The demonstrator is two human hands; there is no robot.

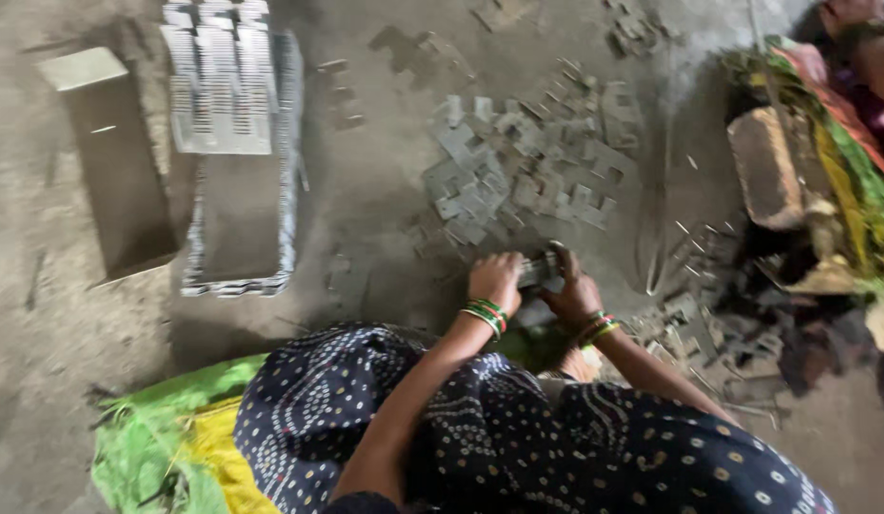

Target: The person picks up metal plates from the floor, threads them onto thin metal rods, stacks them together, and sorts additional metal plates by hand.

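Note:
My left hand [495, 279] and my right hand [571, 288] are together near the floor, both closed on a small stack of flat grey metal pieces [538, 270] held between them. Bangles circle both wrists. Just beyond my hands lies a loose pile of the same notched grey metal plates [527, 171] scattered on the dusty floor. My knees, covered in dark blue dotted cloth [480, 428], fill the bottom of the view.
A neat stacked block of metal plates [234, 143] stands at the upper left, beside a long grey metal box [118, 162]. A brick-like block [765, 167] and colourful cloth [842, 162] lie at right, with another person's arm at the top right corner. Green and yellow fabric [166, 438] lies at lower left.

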